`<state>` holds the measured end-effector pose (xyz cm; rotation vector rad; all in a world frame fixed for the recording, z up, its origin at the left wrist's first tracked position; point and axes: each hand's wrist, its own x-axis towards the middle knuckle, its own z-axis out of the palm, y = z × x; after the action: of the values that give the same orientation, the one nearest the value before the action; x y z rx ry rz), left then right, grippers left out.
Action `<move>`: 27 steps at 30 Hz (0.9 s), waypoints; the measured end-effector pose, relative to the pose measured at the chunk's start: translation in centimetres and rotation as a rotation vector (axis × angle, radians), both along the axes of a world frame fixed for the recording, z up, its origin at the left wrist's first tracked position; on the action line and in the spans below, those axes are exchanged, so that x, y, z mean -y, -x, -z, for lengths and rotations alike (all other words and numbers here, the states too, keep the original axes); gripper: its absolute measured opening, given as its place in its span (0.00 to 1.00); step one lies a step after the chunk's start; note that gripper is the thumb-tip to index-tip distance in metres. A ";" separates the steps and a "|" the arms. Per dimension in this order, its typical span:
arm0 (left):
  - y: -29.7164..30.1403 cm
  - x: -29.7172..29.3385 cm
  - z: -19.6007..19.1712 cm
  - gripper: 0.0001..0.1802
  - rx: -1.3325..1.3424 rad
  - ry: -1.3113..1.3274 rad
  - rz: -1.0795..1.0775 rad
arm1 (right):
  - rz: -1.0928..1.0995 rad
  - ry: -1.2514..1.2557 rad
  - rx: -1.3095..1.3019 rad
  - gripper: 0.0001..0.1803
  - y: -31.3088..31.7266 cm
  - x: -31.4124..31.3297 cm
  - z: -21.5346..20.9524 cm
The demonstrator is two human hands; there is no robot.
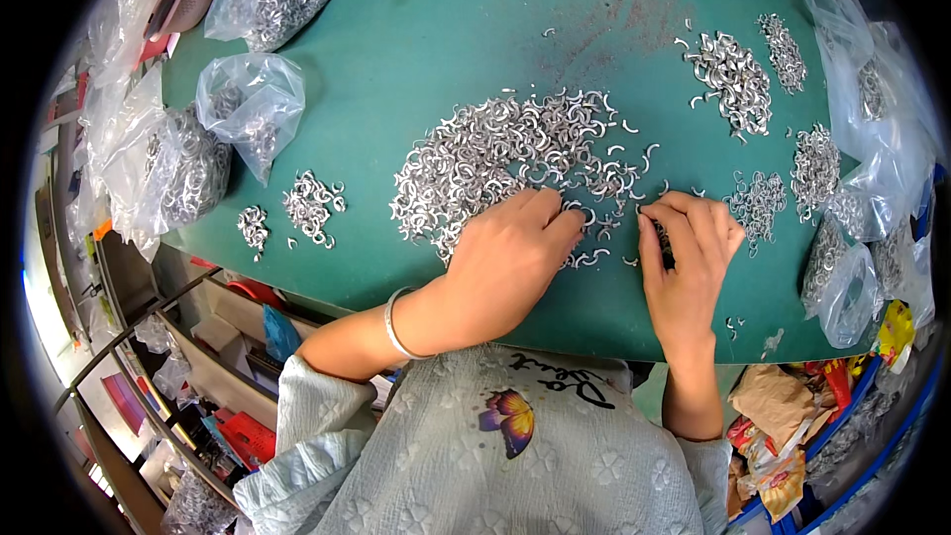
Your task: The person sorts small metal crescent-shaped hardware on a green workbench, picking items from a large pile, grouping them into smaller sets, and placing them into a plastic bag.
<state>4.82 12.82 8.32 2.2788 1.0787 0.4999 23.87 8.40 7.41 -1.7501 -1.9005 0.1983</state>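
Note:
A large heap of small silver C-shaped metal clips (495, 154) is spread over the middle of a green table (436, 30). My left hand (510, 253), with a silver bangle on its wrist, lies palm down on the near edge of this heap, fingers together on the clips. My right hand (688, 258) is beside it to the right, fingers curled around a small bunch of clips at its fingertips. Smaller sorted piles of clips (735, 79) lie to the right, and one small pile (312, 206) to the left.
Clear plastic bags of clips (253, 104) sit along the left edge, more bags (872, 139) along the right. Below the table on the left are shelves with red bins (248, 436). Crumpled wrappers (783, 426) fill a blue crate at lower right.

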 end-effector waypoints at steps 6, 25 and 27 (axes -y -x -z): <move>-0.7 -1.0 0.4 0.09 0.057 -0.002 -0.006 | -0.019 0.018 0.002 0.10 0.1 -0.1 0.4; -1.2 -0.1 0.1 0.08 0.322 0.333 0.009 | 0.047 0.295 -1.178 0.11 -0.7 1.4 -2.5; -0.8 0.7 -0.6 0.13 0.545 1.188 -0.097 | -0.135 0.297 -0.927 0.12 -0.6 2.0 -2.8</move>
<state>5.66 12.16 8.90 0.9774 0.8394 0.3319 24.49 6.42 10.18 -1.3155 -1.3138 1.1650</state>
